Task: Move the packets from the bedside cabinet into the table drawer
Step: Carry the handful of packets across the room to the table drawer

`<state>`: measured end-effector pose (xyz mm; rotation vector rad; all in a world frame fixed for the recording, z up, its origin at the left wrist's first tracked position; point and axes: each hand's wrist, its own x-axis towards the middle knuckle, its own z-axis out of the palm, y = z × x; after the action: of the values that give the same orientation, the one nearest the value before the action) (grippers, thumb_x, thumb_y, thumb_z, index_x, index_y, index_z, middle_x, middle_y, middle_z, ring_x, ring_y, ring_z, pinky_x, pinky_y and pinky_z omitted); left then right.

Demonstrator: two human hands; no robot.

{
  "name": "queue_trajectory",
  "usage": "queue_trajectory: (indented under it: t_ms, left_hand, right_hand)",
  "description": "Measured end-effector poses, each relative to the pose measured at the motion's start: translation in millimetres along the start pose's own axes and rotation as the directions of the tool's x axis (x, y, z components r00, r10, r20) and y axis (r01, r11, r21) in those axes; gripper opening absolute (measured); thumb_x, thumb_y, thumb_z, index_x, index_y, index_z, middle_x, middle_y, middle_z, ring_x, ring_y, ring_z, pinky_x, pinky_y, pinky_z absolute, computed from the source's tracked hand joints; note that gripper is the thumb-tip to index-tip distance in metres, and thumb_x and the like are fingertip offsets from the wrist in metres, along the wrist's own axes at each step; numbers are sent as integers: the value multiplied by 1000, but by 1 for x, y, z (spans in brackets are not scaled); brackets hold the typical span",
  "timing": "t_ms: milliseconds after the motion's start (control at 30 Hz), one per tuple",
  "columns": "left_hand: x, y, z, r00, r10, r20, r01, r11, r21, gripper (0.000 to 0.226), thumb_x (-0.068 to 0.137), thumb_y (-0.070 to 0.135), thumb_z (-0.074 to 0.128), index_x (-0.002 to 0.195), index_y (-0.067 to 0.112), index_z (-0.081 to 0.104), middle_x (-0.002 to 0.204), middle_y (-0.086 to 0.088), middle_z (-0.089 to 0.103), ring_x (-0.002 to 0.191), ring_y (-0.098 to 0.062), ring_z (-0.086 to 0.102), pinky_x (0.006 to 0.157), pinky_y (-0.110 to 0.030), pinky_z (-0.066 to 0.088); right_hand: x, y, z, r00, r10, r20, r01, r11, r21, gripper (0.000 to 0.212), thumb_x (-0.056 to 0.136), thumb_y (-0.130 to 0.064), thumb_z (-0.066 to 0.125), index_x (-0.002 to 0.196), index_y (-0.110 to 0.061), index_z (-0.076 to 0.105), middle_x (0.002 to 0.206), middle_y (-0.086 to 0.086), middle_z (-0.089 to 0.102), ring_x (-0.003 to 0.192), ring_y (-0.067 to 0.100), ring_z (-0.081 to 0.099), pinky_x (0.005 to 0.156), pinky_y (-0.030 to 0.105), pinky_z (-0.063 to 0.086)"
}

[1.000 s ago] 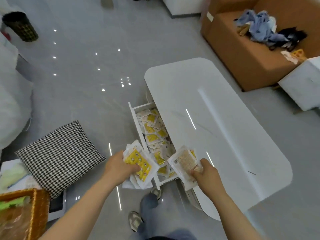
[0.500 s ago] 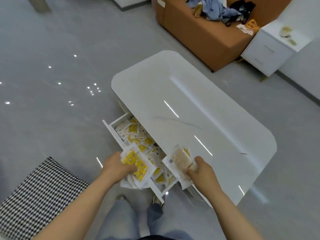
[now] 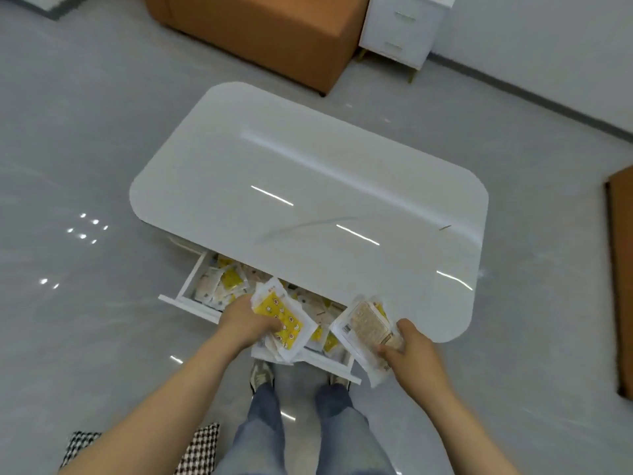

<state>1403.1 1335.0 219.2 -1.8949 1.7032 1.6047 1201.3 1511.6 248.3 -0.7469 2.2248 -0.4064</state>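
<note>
A white table [image 3: 308, 186] with rounded corners has its drawer [image 3: 186, 305] pulled out towards me, holding several white and yellow packets [image 3: 227, 281]. My left hand [image 3: 245, 322] grips a stack of yellow-printed packets [image 3: 282, 318] above the drawer's middle. My right hand [image 3: 409, 347] grips a stack of packets with a tan printed face [image 3: 368, 329] over the drawer's right end, by the table's near edge. The white bedside cabinet [image 3: 402, 25] stands at the top right, its top cut off by the frame.
An orange-brown sofa [image 3: 270, 32] stands behind the table, left of the cabinet. A brown piece of furniture [image 3: 621, 275] shows at the right edge. A black-and-white checked cushion [image 3: 198, 450] lies on the grey floor by my legs and shoes [image 3: 262, 375].
My view has swung round so the table lies crosswise and I face the drawer front. Both hands keep their packet stacks, still held over the open drawer.
</note>
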Motion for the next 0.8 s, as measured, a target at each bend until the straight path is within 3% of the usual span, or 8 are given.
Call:
queue_trajectory:
  t_ms: [67,133,233,300,467,567,800]
  left_hand:
    - [10,3,0,999,0,39,-1,1000,15,37,59,23,81,91,15,65,92,-6,70,86,-23,65,81,-43,56]
    - [18,3,3,997,15,81,-17,1000,22,50,53,36,81,96,16,64,99,-7,69,92,-24,64,85,-45,55]
    - [28,0,8,995,-30,95,26,999,41,81,62,47,82,127,10,51,131,-8,55,116,-28,54,97,-40,47]
    - [33,-4,9,998,-26,52,21,995,101,76,74,37,77,135,6,43,137,-11,48,122,-29,49,97,-38,44]
    - [36,-13,10,996,71,58,-84,961,264,63,75,30,77,128,9,50,126,-8,56,112,-24,56,91,-34,47]
    - [31,-18,6,982,166,89,-188,898,398,59,76,29,75,127,11,52,126,-5,58,112,-21,56,92,-32,47]
    - [15,-29,-16,947,289,140,-312,732,606,54,81,31,67,129,15,49,129,-4,54,117,-21,52,94,-29,42]
  right_hand:
    - [-4,1,7,1000,21,-20,-20,999,35,26,84,-8,60,79,-29,46,76,-12,55,68,7,53,52,14,33]
    - [-9,2,12,997,64,-40,-62,997,54,18,82,-9,61,94,-22,56,86,-6,62,81,17,60,63,23,45]
    - [-12,5,18,993,106,-57,-104,994,36,25,80,-11,61,105,-15,56,93,2,65,84,23,61,72,37,52]
    - [-12,7,21,991,112,-71,-110,994,30,23,81,-11,61,103,-13,56,92,3,64,82,23,60,71,36,51]
    - [-1,10,31,994,108,-33,-108,994,-22,16,83,-13,60,98,-12,54,91,4,64,82,24,60,71,38,51]
    - [14,11,38,996,87,13,-86,994,-73,18,84,-16,60,100,-13,53,95,4,65,85,25,61,74,42,53]
    - [60,-4,52,984,-45,174,93,956,-278,21,89,-17,58,108,-12,49,104,11,64,90,29,59,65,32,43]
